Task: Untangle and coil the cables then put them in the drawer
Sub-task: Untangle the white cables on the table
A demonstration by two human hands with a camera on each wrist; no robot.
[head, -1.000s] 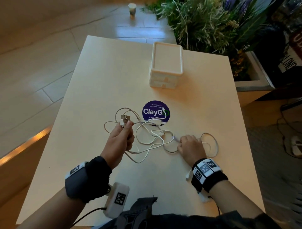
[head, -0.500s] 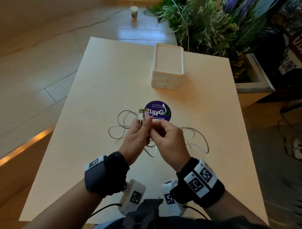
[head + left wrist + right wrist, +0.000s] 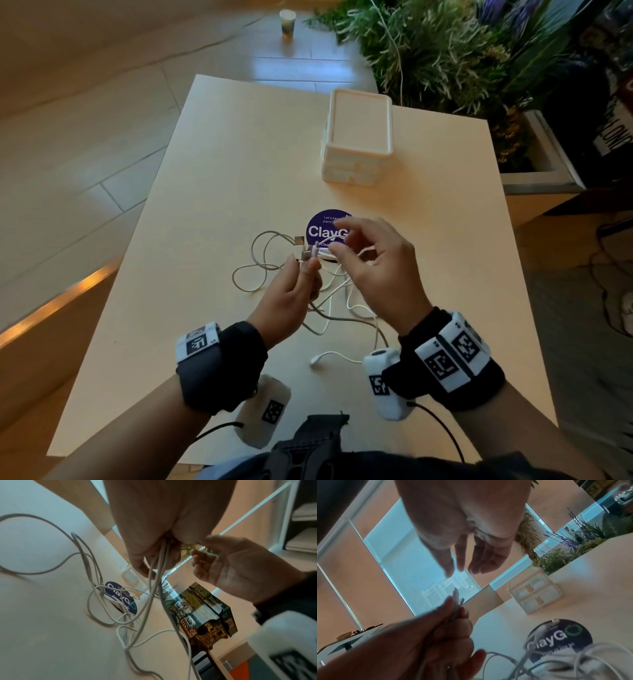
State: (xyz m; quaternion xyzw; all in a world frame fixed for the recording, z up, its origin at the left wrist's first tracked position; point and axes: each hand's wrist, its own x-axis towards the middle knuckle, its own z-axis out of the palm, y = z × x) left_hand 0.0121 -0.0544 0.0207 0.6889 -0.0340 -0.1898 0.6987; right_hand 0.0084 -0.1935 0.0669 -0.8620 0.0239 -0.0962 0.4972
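Observation:
Several thin white cables (image 3: 260, 266) lie tangled on the pale table (image 3: 212, 178), over a round purple sticker (image 3: 323, 229). My left hand (image 3: 306, 263) pinches a bunch of cable ends, and their metal plugs (image 3: 301, 245) stick up above the fingers. The strands hang from that hand (image 3: 154, 555) down to the tangle (image 3: 96, 574). My right hand (image 3: 346, 240) hovers just right of the plugs with relaxed, spread fingers and holds nothing (image 3: 465, 566). One loose plug end (image 3: 314, 360) lies near my wrists. A small white drawer unit (image 3: 356, 137) stands at the far side, drawers closed.
A planter with green and purple plants (image 3: 445, 51) borders the table's far right corner. A paper cup (image 3: 287, 21) stands on the floor beyond the table. Floor drops away along the left edge.
Half a second ago both hands met at the plugs. My right hand has since let go, opened and drawn slightly right. My left hand still holds the plug ends.

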